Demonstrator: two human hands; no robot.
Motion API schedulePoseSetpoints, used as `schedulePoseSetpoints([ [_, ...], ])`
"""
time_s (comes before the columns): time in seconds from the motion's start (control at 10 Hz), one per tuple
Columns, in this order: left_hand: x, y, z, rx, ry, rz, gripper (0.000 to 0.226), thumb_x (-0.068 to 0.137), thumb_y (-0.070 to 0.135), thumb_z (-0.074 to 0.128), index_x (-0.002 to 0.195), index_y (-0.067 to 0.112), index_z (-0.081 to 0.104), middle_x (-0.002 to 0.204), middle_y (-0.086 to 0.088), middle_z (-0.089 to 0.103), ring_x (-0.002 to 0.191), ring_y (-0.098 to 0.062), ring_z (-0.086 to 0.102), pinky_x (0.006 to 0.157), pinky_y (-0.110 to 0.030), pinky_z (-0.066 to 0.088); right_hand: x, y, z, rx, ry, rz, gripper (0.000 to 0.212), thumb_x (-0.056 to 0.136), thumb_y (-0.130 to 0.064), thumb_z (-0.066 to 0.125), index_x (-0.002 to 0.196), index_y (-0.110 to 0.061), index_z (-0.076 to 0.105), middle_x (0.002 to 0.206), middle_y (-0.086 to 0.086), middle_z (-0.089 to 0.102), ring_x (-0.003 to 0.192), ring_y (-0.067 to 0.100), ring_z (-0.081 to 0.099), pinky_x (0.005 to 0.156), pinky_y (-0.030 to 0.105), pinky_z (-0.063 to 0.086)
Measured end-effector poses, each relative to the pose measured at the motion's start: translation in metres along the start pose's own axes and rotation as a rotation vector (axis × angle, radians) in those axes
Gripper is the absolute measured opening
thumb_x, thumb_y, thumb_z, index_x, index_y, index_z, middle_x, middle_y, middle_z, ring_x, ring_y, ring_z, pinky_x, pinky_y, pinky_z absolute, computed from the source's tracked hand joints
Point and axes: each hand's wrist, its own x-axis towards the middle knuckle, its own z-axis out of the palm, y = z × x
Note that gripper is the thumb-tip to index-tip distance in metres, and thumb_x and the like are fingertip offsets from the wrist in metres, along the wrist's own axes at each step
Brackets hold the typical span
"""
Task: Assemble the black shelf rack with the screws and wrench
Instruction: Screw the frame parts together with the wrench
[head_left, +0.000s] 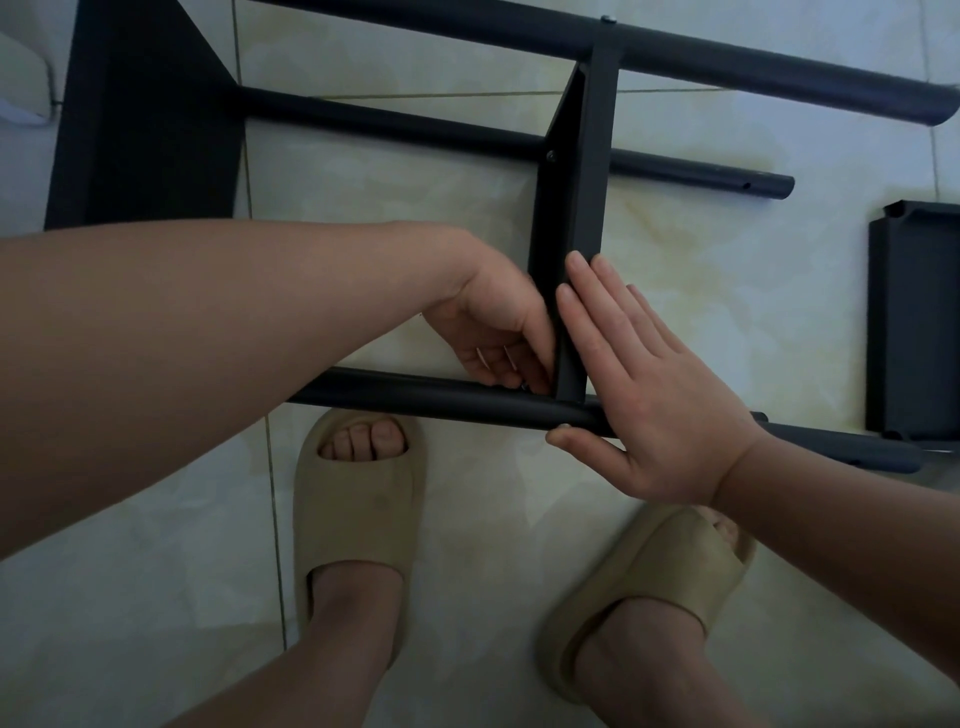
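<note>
Left hand (498, 332) is reaching into the inner corner where the cross panel (571, 208) of the black shelf rack (602, 67) is meeting the near tube (415, 395). Its fingers are curling in tight against that joint. Something small is glinting at the fingertips; cannot tell what, or whether it is being pinched.

Right hand (639, 395) is lying flat, fingers straight and together, pressing on the panel's other side and across the near tube, thumb under the tube.

Middle tube (415, 124) and far tube (727, 57) are running parallel beyond, a screw (550, 154) showing in the panel.

Loose black panel (914, 322) is lying on the tiled floor (727, 286), well to the right. Beige slippers (358, 519) are standing just behind the near tube.
</note>
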Motion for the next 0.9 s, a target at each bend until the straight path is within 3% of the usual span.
schedulePoseSetpoints([
  [0.2,0.0066,-0.0017,0.0028,-0.030,0.023,0.041,0.015,0.092,0.007,0.061,0.084,0.015,0.071,0.072,0.005,0.066,0.062,-0.007,0.051,0.059,-0.016,0.048,0.0001,-0.0007,-0.0005,0.006,0.003,0.001,0.093,0.099,-0.060,0.042,0.159,0.003,0.011,0.169,0.020,0.001,0.157,0.036,-0.001,0.122,0.058,0.022],
  [0.4,0.0013,-0.0016,-0.0025,-0.023,0.035,0.048,0.014,0.091,0.004,0.061,0.095,0.014,0.070,0.077,0.003,0.066,0.065,-0.009,0.054,0.069,-0.021,0.047,0.0001,-0.0004,-0.0004,0.009,0.011,-0.004,0.092,0.099,-0.059,0.041,0.159,0.003,0.012,0.169,0.021,0.002,0.157,0.036,-0.001,0.122,0.058,0.022],
  [0.5,0.0008,-0.0020,-0.0032,-0.018,0.010,0.008,0.015,0.094,0.014,0.059,0.095,0.016,0.074,0.084,0.003,0.069,0.066,-0.009,0.052,0.071,-0.022,0.046,0.0000,-0.0001,-0.0001,0.007,0.009,-0.003,0.092,0.099,-0.059,0.042,0.159,0.003,0.011,0.169,0.021,0.001,0.157,0.036,-0.001,0.122,0.058,0.022],
  [0.7,0.0066,-0.0012,0.0019,-0.033,0.021,0.026,0.018,0.093,0.007,0.061,0.081,0.015,0.072,0.072,0.003,0.066,0.063,-0.008,0.050,0.058,-0.016,0.048,0.0001,-0.0008,-0.0002,0.003,0.003,0.002,0.092,0.099,-0.060,0.042,0.159,0.003,0.011,0.169,0.020,0.002,0.157,0.035,-0.001,0.122,0.058,0.022],
  [0.9,0.0043,-0.0030,0.0026,-0.038,0.034,0.078,0.016,0.091,0.000,0.061,0.102,0.009,0.067,0.083,0.000,0.066,0.070,-0.009,0.055,0.071,-0.019,0.049,-0.0002,-0.0008,-0.0002,0.004,0.005,0.002,0.092,0.099,-0.060,0.042,0.159,0.003,0.012,0.169,0.020,0.002,0.157,0.036,-0.001,0.122,0.059,0.022],
])
